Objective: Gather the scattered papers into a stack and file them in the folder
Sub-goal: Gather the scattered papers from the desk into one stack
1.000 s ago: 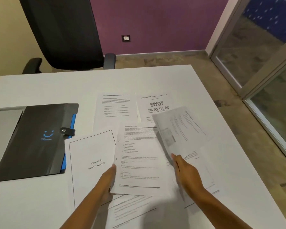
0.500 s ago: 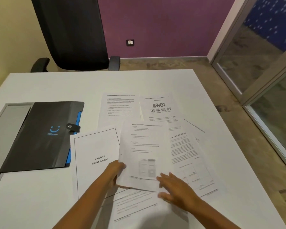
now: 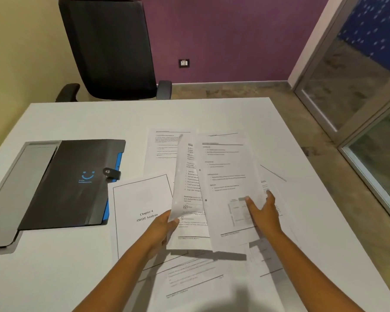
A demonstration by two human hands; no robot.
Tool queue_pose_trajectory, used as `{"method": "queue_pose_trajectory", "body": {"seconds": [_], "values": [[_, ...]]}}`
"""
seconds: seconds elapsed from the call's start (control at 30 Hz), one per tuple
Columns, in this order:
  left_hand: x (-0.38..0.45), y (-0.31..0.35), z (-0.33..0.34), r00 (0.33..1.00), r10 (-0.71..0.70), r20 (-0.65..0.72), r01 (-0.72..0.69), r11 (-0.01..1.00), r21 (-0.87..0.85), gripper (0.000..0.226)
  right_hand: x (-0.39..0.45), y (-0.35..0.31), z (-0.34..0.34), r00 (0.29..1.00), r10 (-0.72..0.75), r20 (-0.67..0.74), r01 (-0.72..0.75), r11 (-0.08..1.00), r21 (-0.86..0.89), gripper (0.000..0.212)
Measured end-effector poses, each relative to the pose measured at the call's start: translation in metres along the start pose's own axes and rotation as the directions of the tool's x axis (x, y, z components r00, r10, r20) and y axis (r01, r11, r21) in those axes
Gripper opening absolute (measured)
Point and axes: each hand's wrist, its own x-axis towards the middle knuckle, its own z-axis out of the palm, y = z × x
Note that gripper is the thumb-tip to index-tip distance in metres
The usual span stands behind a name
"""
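Now lifted off counter: small stack pinched in left hand, vs. flat 0.5 s ago. Right hand, fingers spread, pressing another sheet onto it. Gathering underway; folder shut, far left.

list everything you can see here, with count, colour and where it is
table: one, white, fills the lower view
folder: one, black with blue edge and blue smile logo, closed, left on the table
grey sheet: one, under the folder, sticking out at its left
title page: one, white, reads Chapter 4 SWOT Analysis, flat beside the folder
held pages: at least two, white with print, lifted at centre
loose pages: several, white, flat under and around the held ones; exact count unclear
office chair: one, black, behind the table
wall socket: one, on the purple wall
glass door: at right, grey frame
left hand: grips the held pages' lower left edge
right hand: fingers spread flat on the top held page
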Motion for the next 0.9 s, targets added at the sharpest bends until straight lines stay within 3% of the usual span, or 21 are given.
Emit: {"method": "queue_pose_trajectory", "body": {"seconds": [0.13, 0.3, 0.37, 0.53, 0.63, 0.73, 0.9], "values": [[0.002, 0.000, 0.000, 0.999, 0.050, -0.022, -0.050, 0.999, 0.002, 0.031, 0.012, -0.007, -0.018, 0.976, 0.106, 0.191, -0.152, 0.958, 0.244, 0.043], [0.004, 0.008, 0.006, 0.992, 0.123, -0.005, -0.123, 0.992, 0.036, 0.022, 0.004, -0.012, -0.015, 0.926, 0.024, 0.377, -0.168, 0.920, 0.355, 0.030], [0.005, 0.012, 0.006, 0.988, 0.149, -0.025, -0.148, 0.988, 0.035, 0.023, 0.000, -0.017, -0.011, 0.944, -0.028, 0.328, -0.100, 0.925, 0.366, 0.025], [0.002, 0.029, 0.006, 0.958, 0.279, -0.064, -0.282, 0.958, -0.043, 0.027, -0.009, -0.024, -0.008, 0.989, -0.091, 0.120, 0.046, 0.942, 0.333, 0.036], [-0.002, 0.035, 0.013, 0.934, 0.357, -0.031, -0.350, 0.927, 0.136, 0.038, -0.019, -0.026, -0.005, 0.983, -0.141, 0.120, 0.106, 0.959, 0.264, 0.038], [0.001, 0.031, 0.021, 0.920, 0.387, -0.066, -0.356, 0.894, 0.272, 0.043, -0.025, -0.024, -0.001, 0.982, -0.112, 0.149, 0.069, 0.962, 0.264, 0.040], [0.007, 0.036, 0.035, 0.903, 0.411, -0.126, -0.351, 0.874, 0.334, 0.035, -0.023, -0.025, -0.002, 0.987, -0.080, 0.138, 0.039, 0.959, 0.281, 0.040]]}}
